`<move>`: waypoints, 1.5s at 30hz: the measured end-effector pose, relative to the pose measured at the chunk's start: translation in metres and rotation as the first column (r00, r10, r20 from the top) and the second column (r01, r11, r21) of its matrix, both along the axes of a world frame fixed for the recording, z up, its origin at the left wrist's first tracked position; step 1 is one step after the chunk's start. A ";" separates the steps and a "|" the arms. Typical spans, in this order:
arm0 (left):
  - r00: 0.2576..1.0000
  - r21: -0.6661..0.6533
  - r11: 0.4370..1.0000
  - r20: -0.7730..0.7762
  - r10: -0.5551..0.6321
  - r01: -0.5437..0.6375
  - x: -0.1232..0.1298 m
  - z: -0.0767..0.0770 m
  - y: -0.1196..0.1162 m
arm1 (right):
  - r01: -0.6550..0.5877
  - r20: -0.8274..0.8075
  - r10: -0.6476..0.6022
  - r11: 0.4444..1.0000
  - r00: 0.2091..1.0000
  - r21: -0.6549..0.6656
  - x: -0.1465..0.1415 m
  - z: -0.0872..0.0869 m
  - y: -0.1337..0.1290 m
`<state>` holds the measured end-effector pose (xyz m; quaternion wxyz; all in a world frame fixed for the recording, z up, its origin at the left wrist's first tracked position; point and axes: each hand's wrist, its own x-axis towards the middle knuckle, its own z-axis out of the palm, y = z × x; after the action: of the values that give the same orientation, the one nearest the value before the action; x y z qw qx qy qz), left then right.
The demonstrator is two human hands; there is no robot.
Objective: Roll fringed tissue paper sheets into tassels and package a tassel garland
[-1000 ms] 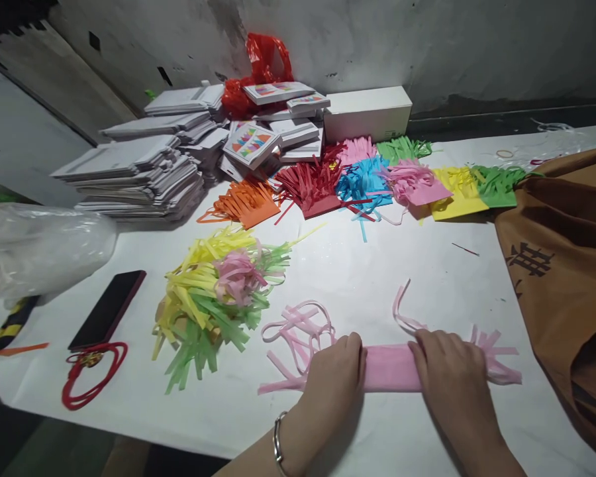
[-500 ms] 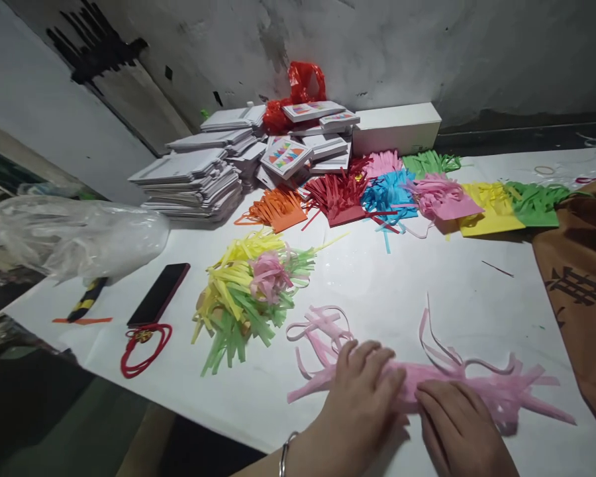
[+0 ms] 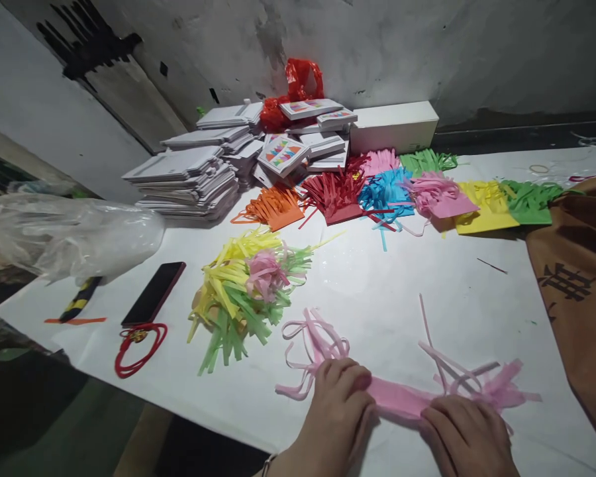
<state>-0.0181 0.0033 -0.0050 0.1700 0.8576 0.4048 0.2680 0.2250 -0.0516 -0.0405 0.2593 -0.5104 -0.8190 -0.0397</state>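
A narrow folded strip of pink tissue paper (image 3: 400, 397) with fringed ends lies on the white table near its front edge. My left hand (image 3: 340, 404) is closed over the strip's left part, fingers curled round it. Over its right part my right hand (image 3: 464, 427) is closed too, fingers together and gripping the paper. Loose pink fringes spread out beyond both hands. To the left of them rests a pile of yellow, green and pink fringed paper (image 3: 233, 291).
Behind are stacked white packets (image 3: 179, 179), a white box (image 3: 395, 129), a red bag (image 3: 302, 79) and fringed paper bundles (image 3: 338, 199). A phone (image 3: 153, 295), red cord (image 3: 142, 351) and plastic bag (image 3: 79, 232) lie left; brown cloth (image 3: 576, 265) is right.
My hands have moved apart along the pink paper, which now looks narrower between them. The left fringes have bunched up and shifted. The view has moved slightly.
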 end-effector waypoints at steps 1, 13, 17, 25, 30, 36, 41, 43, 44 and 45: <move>0.999 -0.033 0.998 -0.009 0.045 -0.045 0.003 0.001 0.001 | 0.074 -0.030 -0.075 0.997 0.997 -0.034 -0.003 0.001 0.000; 0.940 -0.047 0.992 -0.327 0.099 -0.121 0.022 -0.004 0.023 | 0.302 -0.011 -0.302 0.950 0.953 0.080 -0.022 0.017 0.007; 0.959 -0.060 0.991 -0.267 0.100 -0.120 0.019 0.000 0.022 | 0.003 -0.141 0.001 1.000 0.990 0.028 -0.033 0.010 0.005; 0.983 0.096 0.980 -0.077 -0.169 0.176 0.008 0.000 0.017 | 0.047 -0.306 -0.051 0.999 0.951 -0.023 -0.050 0.009 0.012; 0.987 0.047 0.986 -0.039 -0.156 0.158 0.005 -0.010 0.016 | 0.022 -0.241 -0.045 0.995 0.969 -0.098 -0.051 0.009 0.009; 0.997 -0.042 0.999 -0.064 -0.034 0.031 0.007 -0.004 0.012 | 0.168 -0.148 -0.185 0.978 0.972 -0.121 -0.025 0.007 0.000; 0.969 -0.044 0.995 -0.233 0.082 -0.094 0.019 -0.001 0.011 | 0.287 0.003 -0.294 0.932 0.956 -0.220 -0.018 0.012 0.004; 0.961 -0.026 0.994 -0.262 0.091 -0.102 0.021 -0.001 0.013 | 0.315 0.040 -0.315 0.914 0.948 -0.258 -0.018 0.016 0.008; 0.965 -0.013 0.997 -0.250 0.075 -0.081 0.020 -0.001 0.014 | 0.327 0.043 -0.328 0.908 0.944 -0.263 -0.018 0.017 0.010; 0.973 0.001 0.999 -0.229 0.042 -0.043 0.018 -0.001 0.015 | 0.336 0.032 -0.340 0.907 0.940 -0.253 -0.019 0.019 0.011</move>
<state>0.0003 0.0181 -0.0056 0.1182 0.8736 0.4403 0.1704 0.2061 -0.0404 -0.0217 0.1863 -0.6736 -0.7148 0.0247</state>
